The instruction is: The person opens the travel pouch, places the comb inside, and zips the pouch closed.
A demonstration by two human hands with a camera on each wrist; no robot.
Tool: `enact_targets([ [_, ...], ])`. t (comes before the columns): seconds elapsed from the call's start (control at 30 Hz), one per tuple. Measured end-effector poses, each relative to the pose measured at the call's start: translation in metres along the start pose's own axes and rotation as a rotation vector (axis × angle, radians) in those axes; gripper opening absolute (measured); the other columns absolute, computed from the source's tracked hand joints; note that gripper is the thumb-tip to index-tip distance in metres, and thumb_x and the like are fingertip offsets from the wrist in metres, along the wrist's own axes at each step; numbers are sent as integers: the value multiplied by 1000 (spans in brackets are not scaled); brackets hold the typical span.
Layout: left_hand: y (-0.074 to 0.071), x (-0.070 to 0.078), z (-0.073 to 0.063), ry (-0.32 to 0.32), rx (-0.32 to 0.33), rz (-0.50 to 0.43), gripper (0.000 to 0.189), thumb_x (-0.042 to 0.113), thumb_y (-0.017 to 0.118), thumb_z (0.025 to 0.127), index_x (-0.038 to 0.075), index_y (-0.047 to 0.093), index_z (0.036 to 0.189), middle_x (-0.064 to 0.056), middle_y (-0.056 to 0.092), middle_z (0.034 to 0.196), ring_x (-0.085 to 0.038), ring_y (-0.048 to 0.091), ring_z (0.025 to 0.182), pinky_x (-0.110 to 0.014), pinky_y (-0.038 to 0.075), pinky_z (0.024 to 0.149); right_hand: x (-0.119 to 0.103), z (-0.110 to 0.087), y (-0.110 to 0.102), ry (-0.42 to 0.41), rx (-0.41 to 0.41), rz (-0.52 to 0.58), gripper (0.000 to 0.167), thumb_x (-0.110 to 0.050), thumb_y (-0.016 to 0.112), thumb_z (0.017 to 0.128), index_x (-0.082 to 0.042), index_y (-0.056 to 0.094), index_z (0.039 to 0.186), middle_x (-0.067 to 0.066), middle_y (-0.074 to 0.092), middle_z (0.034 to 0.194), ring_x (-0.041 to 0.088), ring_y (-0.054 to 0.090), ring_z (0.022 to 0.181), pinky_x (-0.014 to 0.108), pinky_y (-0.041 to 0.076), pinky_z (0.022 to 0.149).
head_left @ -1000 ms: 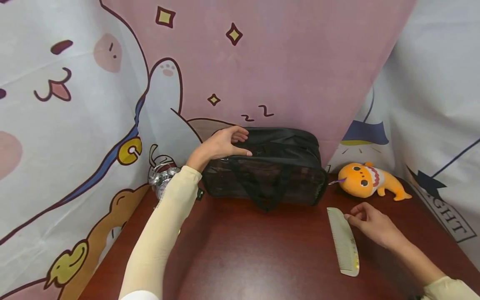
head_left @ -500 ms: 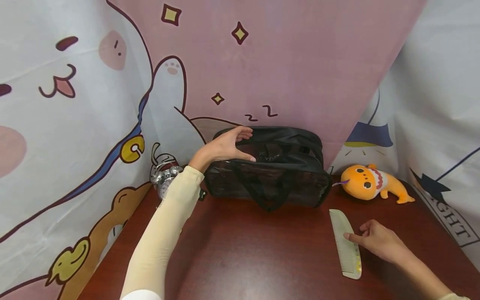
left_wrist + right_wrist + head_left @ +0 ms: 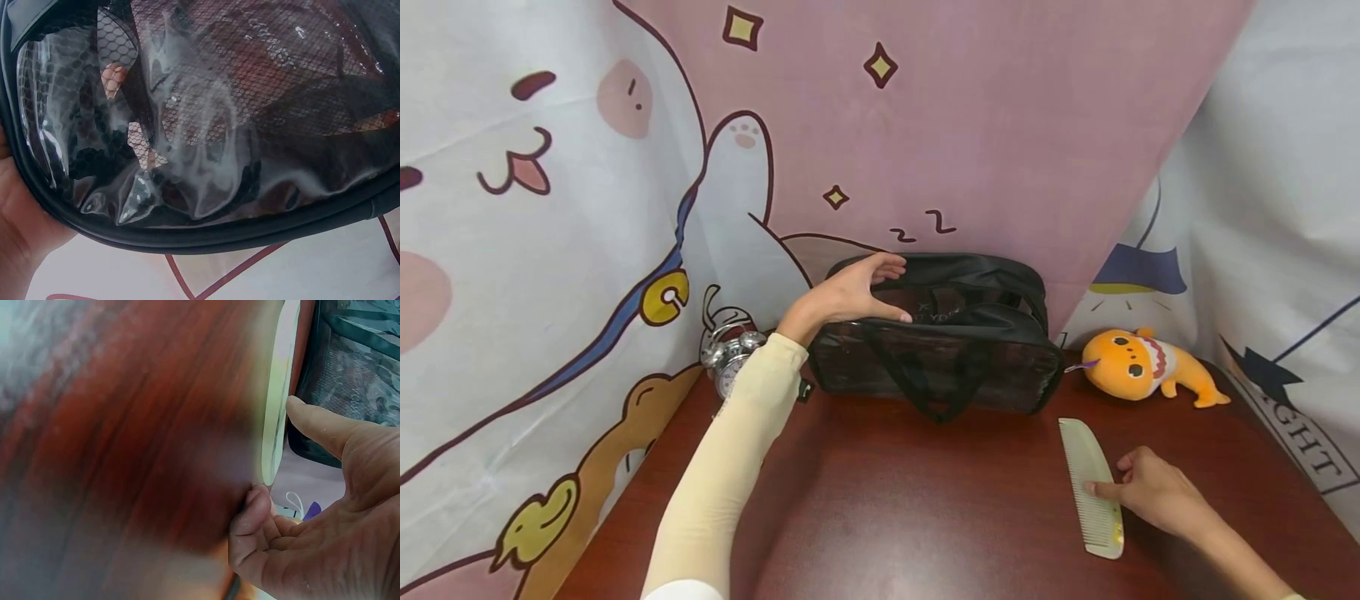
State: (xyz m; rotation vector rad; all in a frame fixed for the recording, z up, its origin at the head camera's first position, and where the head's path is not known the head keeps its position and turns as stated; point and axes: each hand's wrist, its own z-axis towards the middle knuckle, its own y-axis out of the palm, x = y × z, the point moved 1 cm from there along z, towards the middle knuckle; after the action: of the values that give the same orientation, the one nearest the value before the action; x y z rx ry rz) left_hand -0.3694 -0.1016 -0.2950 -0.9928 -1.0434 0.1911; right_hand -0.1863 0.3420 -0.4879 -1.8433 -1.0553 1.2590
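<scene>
On the table is a black toiletry bag [image 3: 936, 367] with see-through sides, its top opening parted. My left hand [image 3: 857, 292] rests on its left end, thumb stretched along the front rim and fingers spread towards the back rim. In the left wrist view, the bag's clear end panel [image 3: 206, 156] hides most of that hand. A pale green comb [image 3: 1086, 475] lies at the right. My right hand [image 3: 1161, 492] pinches its spine side, thumb on the upper face and the other fingers curled at the edge. From the right wrist, the comb [image 3: 275, 412] shows nearly edge-on.
An orange shark plush [image 3: 1123, 364] sits behind the comb, right of the bag. A silver twin-bell alarm clock [image 3: 727, 367] stands at the left, partly hidden by my left sleeve [image 3: 722, 467]. Printed cloth [image 3: 985, 125] hangs around the reddish-brown table [image 3: 880, 500].
My right hand has come down along the comb, from its outer edge to a pinch with the thumb over it. The bag's top opening has parted wider; the left hand stays on it.
</scene>
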Motion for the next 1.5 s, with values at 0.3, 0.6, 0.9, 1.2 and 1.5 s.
enact_targets([
  [0.3, 3, 0, 0, -4, 5, -5, 95, 37, 92, 82, 11, 43, 159, -5, 55, 157, -24, 50, 148, -38, 37, 127, 1, 0, 3, 6, 2, 7, 86, -70, 82, 79, 7, 65, 114, 8, 68, 93, 22, 62, 86, 36, 48, 70],
  [0.6, 0, -1, -1, -10, 17, 21, 92, 41, 90, 84, 14, 44, 158, -3, 56, 156, -23, 51, 148, -38, 37, 127, 3, 1, -3, 25, 11, 105, 78, -66, 84, 80, 4, 72, 111, 7, 75, 95, 17, 67, 82, 33, 51, 65],
  [0.9, -3, -2, -3, -15, 8, 7, 89, 41, 89, 86, 15, 44, 159, -3, 56, 156, -23, 51, 148, -40, 37, 127, 9, 1, -5, 68, -24, 408, 71, -49, 86, 87, 11, 67, 119, 12, 77, 104, 17, 76, 85, 38, 66, 73],
  [1.2, -3, -1, 0, -17, 13, 25, 88, 43, 87, 87, 15, 45, 159, -3, 56, 155, -25, 51, 149, -42, 37, 127, 4, -5, 0, 55, 49, 266, 90, -66, 85, 78, 10, 67, 122, 16, 81, 102, 18, 79, 77, 36, 61, 66],
  [1.5, 1, 1, 0, -27, 17, 34, 89, 45, 88, 86, 17, 44, 159, -2, 56, 156, -25, 51, 149, -42, 38, 126, -2, -7, 1, 36, 89, 86, 90, -70, 87, 72, 6, 70, 118, 3, 78, 93, 11, 73, 68, 34, 46, 64],
])
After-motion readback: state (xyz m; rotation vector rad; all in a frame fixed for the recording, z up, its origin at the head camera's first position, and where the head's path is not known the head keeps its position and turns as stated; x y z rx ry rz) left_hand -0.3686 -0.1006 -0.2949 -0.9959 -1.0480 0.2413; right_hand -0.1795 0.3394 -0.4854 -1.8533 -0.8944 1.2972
